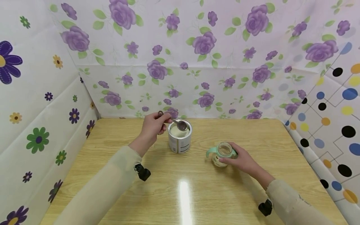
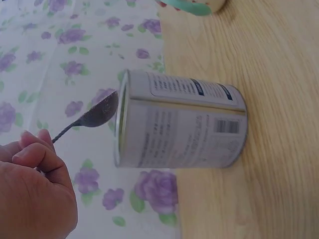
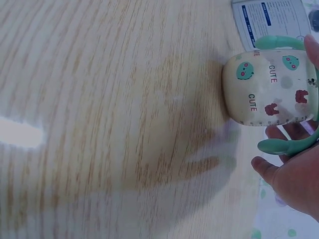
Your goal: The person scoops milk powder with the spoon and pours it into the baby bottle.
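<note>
In the head view my left hand pinches the handle of a dark metal spoon. The spoon's bowl is over the mouth of a silver-grey can, with pale cream powder visible inside. Seen from the left wrist, the spoon bowl is at the can's rim, and printed text and a barcode cover the can's side. My right hand grips a lidless baby bottle with mint-green handles, its thumb in front. The right wrist view shows "CUTE" lettering and small cartoon prints on the bottle.
Both containers stand on a light wood table, the can farther back and left of the bottle. A purple-flowered cloth hangs behind the table. Patterned sheets close off the left and right sides.
</note>
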Demonstrator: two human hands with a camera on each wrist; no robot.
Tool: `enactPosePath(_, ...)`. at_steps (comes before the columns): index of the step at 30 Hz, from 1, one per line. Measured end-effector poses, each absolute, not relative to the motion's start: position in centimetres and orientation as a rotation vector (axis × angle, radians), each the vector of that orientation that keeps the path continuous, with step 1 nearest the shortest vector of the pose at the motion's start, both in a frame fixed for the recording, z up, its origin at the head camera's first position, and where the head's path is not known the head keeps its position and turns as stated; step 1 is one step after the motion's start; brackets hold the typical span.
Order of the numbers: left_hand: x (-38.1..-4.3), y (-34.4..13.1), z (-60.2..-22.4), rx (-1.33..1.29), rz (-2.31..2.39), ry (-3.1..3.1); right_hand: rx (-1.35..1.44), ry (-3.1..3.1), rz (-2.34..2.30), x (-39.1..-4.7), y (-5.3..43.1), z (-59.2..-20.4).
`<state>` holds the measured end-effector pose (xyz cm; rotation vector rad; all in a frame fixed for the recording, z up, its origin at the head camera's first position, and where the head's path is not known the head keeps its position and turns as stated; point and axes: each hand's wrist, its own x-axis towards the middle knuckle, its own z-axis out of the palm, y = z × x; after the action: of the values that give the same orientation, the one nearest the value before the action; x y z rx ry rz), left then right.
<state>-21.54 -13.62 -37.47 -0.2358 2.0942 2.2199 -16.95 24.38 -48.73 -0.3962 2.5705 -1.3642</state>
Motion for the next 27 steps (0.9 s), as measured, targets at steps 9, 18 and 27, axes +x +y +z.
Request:
enactPosePath(9, -21.7, -14.1, -40.2, -0.323, 2.238, 2.082, -0.39, 2.574, -1.364, -16.9, 24.4, -48.7)
enactPosePath(18, -21.7, -14.0, -41.7, -0.346, 2.242, 2.105, -0.388, 2.559, -1.382, -16.9, 24.3, -48.8)
enactPosePath(27, -21.7, -14.3, -41.9, -0.371, 2.224, 2.133, -0.396, 2.569, -1.37, -16.9, 24.3, -48.7)
